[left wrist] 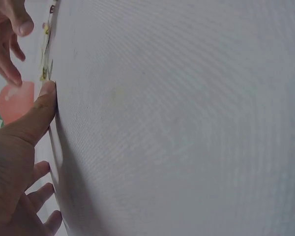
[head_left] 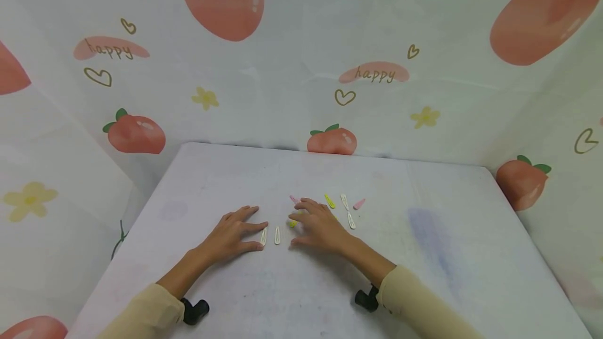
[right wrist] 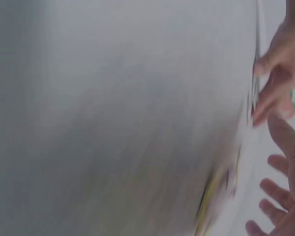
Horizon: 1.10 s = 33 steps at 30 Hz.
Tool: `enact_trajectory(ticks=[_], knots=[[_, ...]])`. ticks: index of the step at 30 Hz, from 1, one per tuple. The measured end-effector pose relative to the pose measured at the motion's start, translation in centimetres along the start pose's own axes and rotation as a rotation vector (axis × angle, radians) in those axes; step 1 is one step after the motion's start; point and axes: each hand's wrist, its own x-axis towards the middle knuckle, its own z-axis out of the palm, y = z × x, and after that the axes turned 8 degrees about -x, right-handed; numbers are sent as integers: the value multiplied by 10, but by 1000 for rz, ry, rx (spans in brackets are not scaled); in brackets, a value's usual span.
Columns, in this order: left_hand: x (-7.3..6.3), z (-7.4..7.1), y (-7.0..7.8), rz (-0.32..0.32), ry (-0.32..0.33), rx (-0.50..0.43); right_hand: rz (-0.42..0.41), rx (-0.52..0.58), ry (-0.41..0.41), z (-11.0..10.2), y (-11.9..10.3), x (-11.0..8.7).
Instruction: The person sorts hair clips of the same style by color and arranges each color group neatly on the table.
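Note:
Small snap hair clips lie on a white-covered table. In the head view, my left hand (head_left: 232, 235) rests at a white hair clip (head_left: 264, 236), its thumb and index fingertips at the clip's two ends. A second white hair clip (head_left: 277, 235) lies just to the right, between the hands. My right hand (head_left: 322, 228) is spread over the table with nothing in its fingers. It partly covers a yellow hair clip (head_left: 293, 223) and a pink one (head_left: 294, 199). In the left wrist view, the left thumb (left wrist: 42, 110) reaches down to the cloth.
Beyond the right hand lie a yellow clip (head_left: 330, 201), two white clips (head_left: 344, 201) end to end and a pink clip (head_left: 360, 204). A fruit-printed curtain (head_left: 282, 82) hangs behind the table (head_left: 424, 187). Black wrist devices (head_left: 195, 312) sit at both sleeves.

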Motion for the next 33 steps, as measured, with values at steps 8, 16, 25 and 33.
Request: enact_trajectory(ticks=[8, 16, 25, 33], knots=[[-1, 1, 2, -8, 3, -24, 99, 66, 38, -19, 60, -38], [-2, -1, 3, -11, 0, -20, 226, 99, 5, -23, 101, -61], [0, 0, 2, -24, -7, -18, 226, 116, 5, -17, 113, -69], [-1, -1, 2, -25, -11, -17, 228, 121, 8, -16, 113, -70]])
